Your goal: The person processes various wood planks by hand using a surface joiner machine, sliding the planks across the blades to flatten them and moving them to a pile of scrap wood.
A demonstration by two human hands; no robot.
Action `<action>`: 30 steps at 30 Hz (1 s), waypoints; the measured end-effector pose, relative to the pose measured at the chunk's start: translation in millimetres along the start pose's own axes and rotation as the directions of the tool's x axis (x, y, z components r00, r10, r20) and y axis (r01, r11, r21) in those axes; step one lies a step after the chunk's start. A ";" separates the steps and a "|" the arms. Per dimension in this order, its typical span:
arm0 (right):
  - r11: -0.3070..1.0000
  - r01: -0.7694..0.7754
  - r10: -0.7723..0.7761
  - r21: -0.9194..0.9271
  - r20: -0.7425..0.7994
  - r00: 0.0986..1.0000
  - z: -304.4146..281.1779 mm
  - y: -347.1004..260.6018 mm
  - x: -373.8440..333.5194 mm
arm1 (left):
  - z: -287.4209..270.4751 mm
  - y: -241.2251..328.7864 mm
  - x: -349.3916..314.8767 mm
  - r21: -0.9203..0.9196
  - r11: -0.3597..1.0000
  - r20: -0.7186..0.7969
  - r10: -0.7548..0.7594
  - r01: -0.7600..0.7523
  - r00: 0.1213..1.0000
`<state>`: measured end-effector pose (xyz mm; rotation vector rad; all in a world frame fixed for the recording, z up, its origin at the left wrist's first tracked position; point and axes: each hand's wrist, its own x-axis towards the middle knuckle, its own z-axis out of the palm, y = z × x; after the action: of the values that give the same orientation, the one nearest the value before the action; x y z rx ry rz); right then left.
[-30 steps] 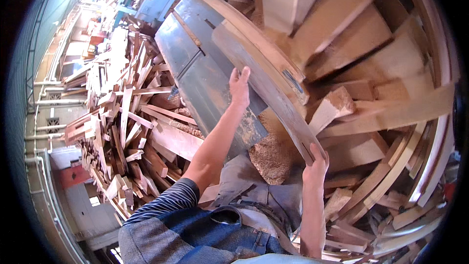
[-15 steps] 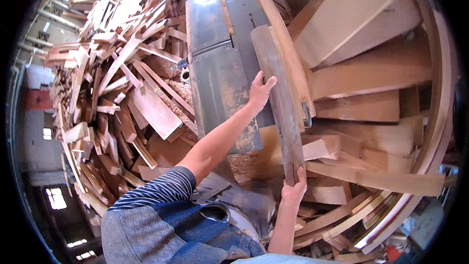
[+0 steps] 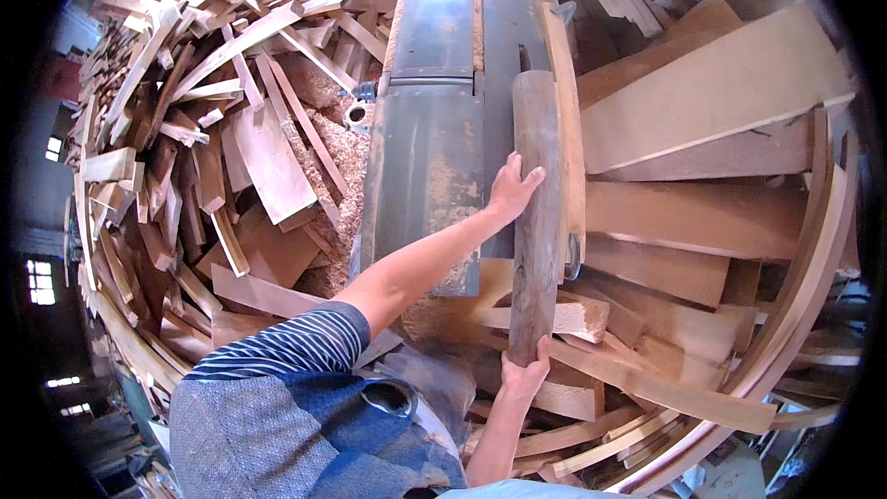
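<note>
A long, rounded, grey-brown wooden log (image 3: pixel 538 212) lies lengthwise on the right side of a grey metal machine table (image 3: pixel 434 139), pressed along a pale upright wooden fence board (image 3: pixel 565 120) at that table's right edge; the log's near end sticks out past the table toward the person. The left hand (image 3: pixel 511 189) rests against the log's left flank about halfway along, fingers spread and laid flat on the bark, not curled round it. The right hand (image 3: pixel 527 371) sits at the log's near end, fingers wrapped up around the butt and gripping it from below. The left arm reaches forward from a dark sleeve with pale stripes (image 3: pixel 286 346). Sawdust (image 3: pixel 346 152) covers the ground just left of the table. Beyond it, a big heap of thin offcut wooden strips (image 3: pixel 185 102) fills the left side. To the right, wide pale planks (image 3: pixel 711 92) lie stacked, and curved wooden slats (image 3: pixel 795 305) bend along the lower right.
</note>
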<state>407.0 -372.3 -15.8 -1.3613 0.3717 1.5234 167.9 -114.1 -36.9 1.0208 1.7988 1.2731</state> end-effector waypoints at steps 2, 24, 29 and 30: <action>0.999 -0.002 0.001 -0.033 -0.032 0.999 1.5 -0.6 2.1 | 10.3 4.1 -14.4 0.115 0.993 -0.026 -0.015 0.018 1.000; 0.991 -0.037 0.031 -0.131 -0.048 0.998 22.4 -8.3 7.2 | 38.8 46.2 -66.3 0.402 0.911 -0.156 -0.031 0.092 0.987; 0.991 -0.040 0.037 -0.125 -0.022 0.999 32.0 -8.2 2.0 | 36.3 50.0 -62.5 0.391 0.916 -0.158 -0.030 0.090 0.987; 0.993 -0.043 0.043 -0.110 0.005 0.999 31.6 -7.9 3.7 | 36.1 49.8 -61.4 0.395 0.914 -0.165 -0.027 0.091 0.986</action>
<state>396.4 -342.9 -6.1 -1.4409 0.3188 1.6037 236.9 -143.7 6.8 1.0964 2.2585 0.9872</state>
